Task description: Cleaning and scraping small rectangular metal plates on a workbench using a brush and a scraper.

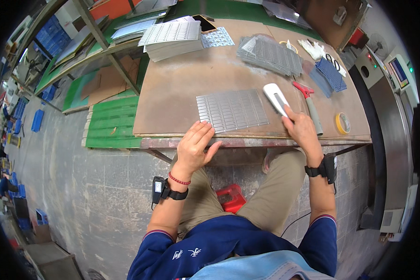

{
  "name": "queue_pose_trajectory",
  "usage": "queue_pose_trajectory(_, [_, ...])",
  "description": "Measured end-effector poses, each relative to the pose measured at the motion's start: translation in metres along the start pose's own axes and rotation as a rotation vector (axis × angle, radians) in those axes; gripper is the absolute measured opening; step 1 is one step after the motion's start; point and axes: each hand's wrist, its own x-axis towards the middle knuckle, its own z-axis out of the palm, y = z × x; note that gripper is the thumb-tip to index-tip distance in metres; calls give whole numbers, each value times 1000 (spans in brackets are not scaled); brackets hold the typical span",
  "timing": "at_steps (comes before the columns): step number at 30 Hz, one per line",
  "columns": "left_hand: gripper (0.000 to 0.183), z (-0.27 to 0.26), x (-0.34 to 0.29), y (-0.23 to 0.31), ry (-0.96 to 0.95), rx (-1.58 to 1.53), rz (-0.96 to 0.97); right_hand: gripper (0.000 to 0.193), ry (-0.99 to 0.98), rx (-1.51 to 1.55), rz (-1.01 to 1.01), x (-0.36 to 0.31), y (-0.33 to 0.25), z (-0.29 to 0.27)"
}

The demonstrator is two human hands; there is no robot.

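In front of me on the table lies a thin grey metal sheet (232, 111) cut with rows of small rectangular slots. My left hand (195, 145) is open, its fingertips resting on the sheet's near left corner and its thumb apart. My right hand (302, 128) is closed around the near end of a white handheld tool (274, 95) with a grey inset. That tool points away from me, just right of the sheet; its underside is hidden. Beside it lies a red-headed scraper (308, 95) with a grey handle.
A tall stack of slotted sheets (172, 39) stands at the far left, near a phone (204, 23). Further grey sheets (270, 56) lie spread at the back. To the right are blue sheets (330, 74), scissors (332, 60) and a yellow tape roll (343, 123). A red stool (230, 198) is below me.
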Motion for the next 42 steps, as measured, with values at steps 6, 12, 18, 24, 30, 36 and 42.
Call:
queue_pose_trajectory(6, [33, -3, -4, 2, -11, 4, -37, 44, -168, 123, -260, -15, -83, 1])
queue_pose_trajectory(12, [32, -1, 0, 2, -3, -13, -16, 40, -79, -31, 75, 50, -23, 20])
queue_pose_trajectory(18, [34, -6, -4, 3, -5, -9, -23, 39, -121, 140, -215, 50, -92, 33])
queue_pose_trajectory(24, [34, -1, -3, 1, -15, -32, -48, 42, -185, -23, -68, 73, -85, 15])
queue_pose_trajectory(30, [35, -8, -7, 1, 11, -21, -78, 28, 276, 368, -2, -56, -51, -28])
queue_pose_trajectory(36, [36, -1, -4, 0, 7, -61, -58, 40, -194, 787, 1359, -383, 10, 30])
queue_pose_trajectory(42, [34, -1, -5, -3, 20, 0, -56, 39, -203, 1191, 1761, -492, -42, 120])
